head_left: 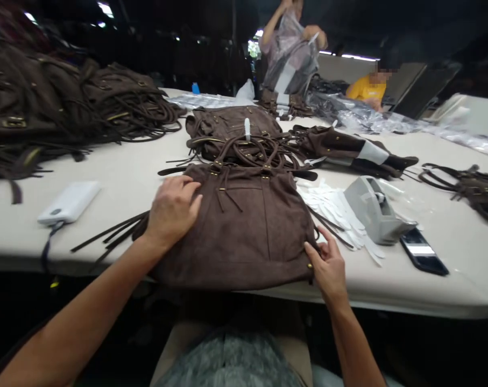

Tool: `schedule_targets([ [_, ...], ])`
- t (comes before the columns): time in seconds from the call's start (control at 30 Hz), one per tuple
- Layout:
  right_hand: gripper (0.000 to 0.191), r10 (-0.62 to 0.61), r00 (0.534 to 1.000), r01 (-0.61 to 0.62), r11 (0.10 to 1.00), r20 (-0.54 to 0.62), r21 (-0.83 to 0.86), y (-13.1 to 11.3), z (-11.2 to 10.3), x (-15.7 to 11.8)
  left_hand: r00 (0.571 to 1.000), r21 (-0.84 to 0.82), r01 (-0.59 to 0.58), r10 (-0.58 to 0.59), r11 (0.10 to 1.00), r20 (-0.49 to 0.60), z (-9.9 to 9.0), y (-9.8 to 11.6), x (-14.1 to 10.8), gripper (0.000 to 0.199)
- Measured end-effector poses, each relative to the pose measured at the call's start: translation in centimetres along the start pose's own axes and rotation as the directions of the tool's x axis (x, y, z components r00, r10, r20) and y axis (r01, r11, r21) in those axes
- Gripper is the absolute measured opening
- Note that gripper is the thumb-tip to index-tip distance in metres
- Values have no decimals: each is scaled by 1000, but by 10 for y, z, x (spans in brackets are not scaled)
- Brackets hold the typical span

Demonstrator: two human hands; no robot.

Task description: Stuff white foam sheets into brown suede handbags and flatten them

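Observation:
A dark brown handbag lies flat before me at the table's front edge, its handles pointing away. My left hand rests on the bag's upper left part, fingers spread over the surface. At the lower right corner, my right hand pinches the bag's side between thumb and fingers. Thin brown straps stick out on both sides of the bag. Just beyond it sits another brown handbag with a white tag on it.
A large pile of brown bags fills the left. Near it lies a white power bank. To the right are white strips, a grey tape dispenser and a phone. Behind, a person holds clear plastic; another wears yellow.

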State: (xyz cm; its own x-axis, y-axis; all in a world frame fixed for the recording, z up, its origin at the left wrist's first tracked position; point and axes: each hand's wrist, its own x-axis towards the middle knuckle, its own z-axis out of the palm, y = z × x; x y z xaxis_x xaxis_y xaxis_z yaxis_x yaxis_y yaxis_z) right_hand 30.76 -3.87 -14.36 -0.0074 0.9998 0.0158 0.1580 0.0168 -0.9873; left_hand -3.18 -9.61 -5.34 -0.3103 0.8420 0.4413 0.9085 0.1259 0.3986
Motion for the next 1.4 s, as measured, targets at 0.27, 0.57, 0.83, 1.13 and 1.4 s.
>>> schedule_targets([
  [0.27, 77, 12, 995, -41, 951, -94, -307, 0, -7, -9, 845, -32, 532, -532, 846, -56, -10, -83, -75, 45],
  [0.57, 75, -153, 988, 111, 835, -32, -539, -4, -11, 7, 777, -147, 579, -597, 802, -198, 13, -101, -76, 39],
  [0.83, 33, -606, 391, 920, 268, 692, -286, -54, -18, -4, 976, -23, -78, 72, 997, -205, -27, -60, -89, 32],
  [1.13, 52, -398, 488, 871, 274, 777, -407, -49, -13, -4, 852, 192, -497, 434, 846, 292, -29, -97, -104, 83],
  [1.4, 47, -338, 372, 927, 85, 864, -366, -50, -6, 11, 858, 18, -472, 455, 881, 238, -34, -131, -112, 61],
])
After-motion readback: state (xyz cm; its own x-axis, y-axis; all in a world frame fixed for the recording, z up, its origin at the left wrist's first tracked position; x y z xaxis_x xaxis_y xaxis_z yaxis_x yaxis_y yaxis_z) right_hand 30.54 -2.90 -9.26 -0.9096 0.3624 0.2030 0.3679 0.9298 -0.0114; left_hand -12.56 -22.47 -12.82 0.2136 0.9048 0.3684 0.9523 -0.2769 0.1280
